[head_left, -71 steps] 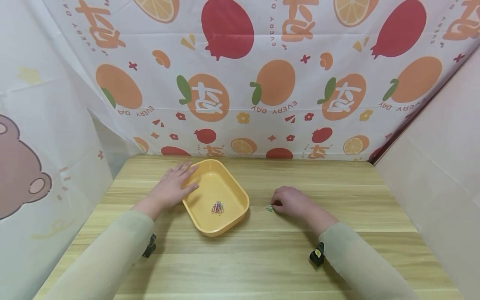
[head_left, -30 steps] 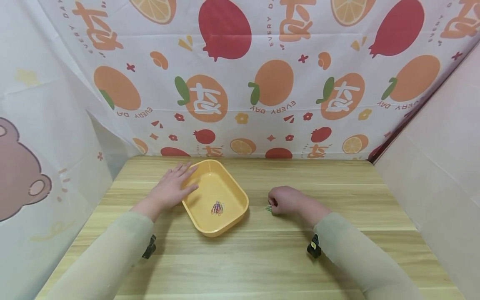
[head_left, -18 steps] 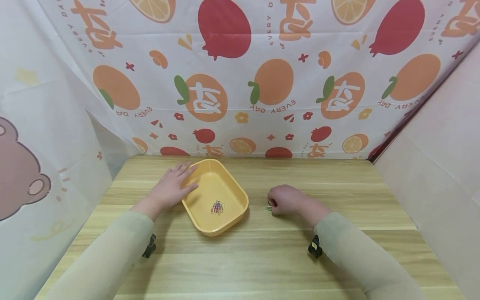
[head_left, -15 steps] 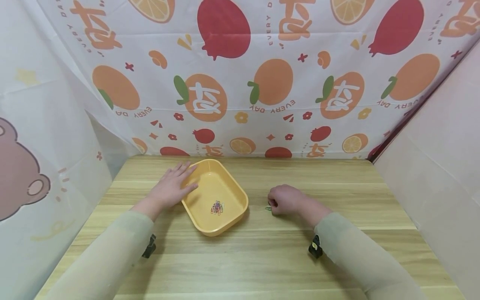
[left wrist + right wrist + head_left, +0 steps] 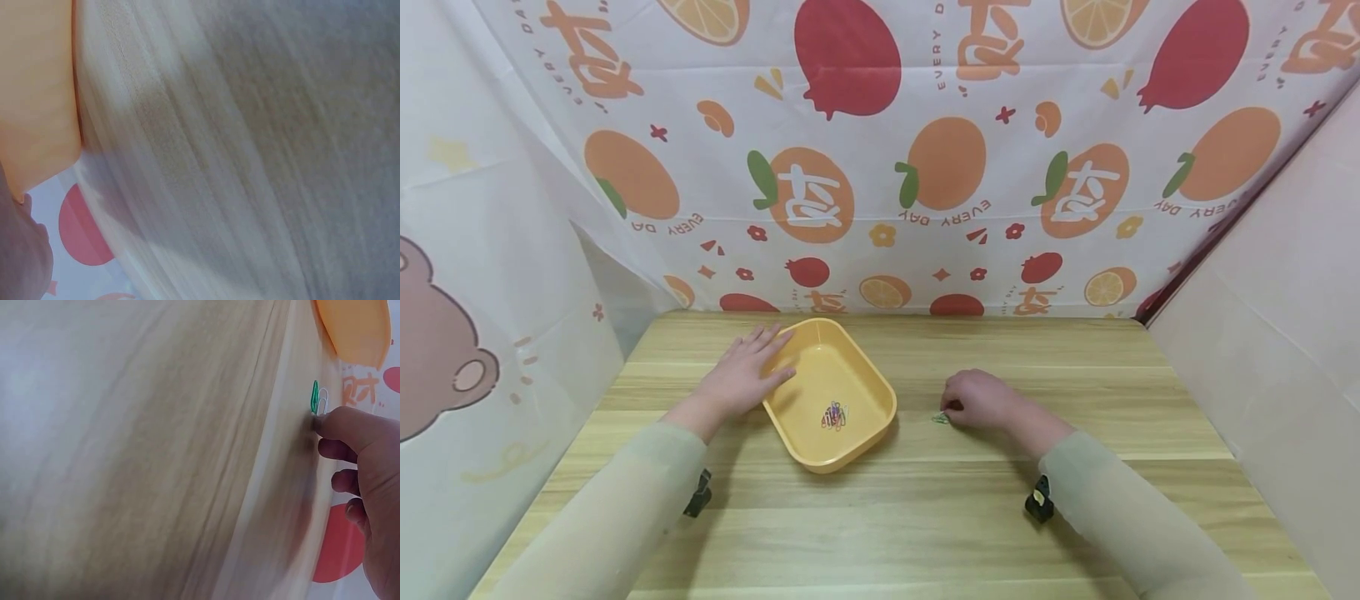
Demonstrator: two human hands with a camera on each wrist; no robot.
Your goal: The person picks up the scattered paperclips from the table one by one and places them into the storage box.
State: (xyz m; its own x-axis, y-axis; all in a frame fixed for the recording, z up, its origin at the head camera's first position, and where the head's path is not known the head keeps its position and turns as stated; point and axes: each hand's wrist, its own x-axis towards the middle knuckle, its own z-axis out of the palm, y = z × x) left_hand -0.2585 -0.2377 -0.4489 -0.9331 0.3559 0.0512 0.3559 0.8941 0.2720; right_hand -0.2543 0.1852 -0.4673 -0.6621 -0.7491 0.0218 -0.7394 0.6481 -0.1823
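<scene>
My left hand (image 5: 743, 375) rests on the left rim of a yellow plastic tray (image 5: 857, 350), fingers spread over its edge. Inside, toward the near end, lies a small heap of mixed-colour paper clips (image 5: 834, 416). To the right of the tray, my right hand (image 5: 985, 402) is low over the wooden table. In the right wrist view its thumb and index finger pinch the end of a white paper clip (image 5: 324, 395). A green paper clip (image 5: 315, 397) lies right beside it, close to the fingertips; whether they touch it I cannot tell. The other fingers are loosely curled.
The wooden table (image 5: 880, 533) extends all round the tray. A white cloth with fruit prints (image 5: 880, 167) hangs along its back edge. Pale cloth walls (image 5: 1285, 333) stand at both sides. A small dark device (image 5: 1040, 500) is at the right wrist.
My right hand has turned and shifted slightly to the right over the last half second, so more of the clips at its fingertips shows. My left hand and the tray stay in place.
</scene>
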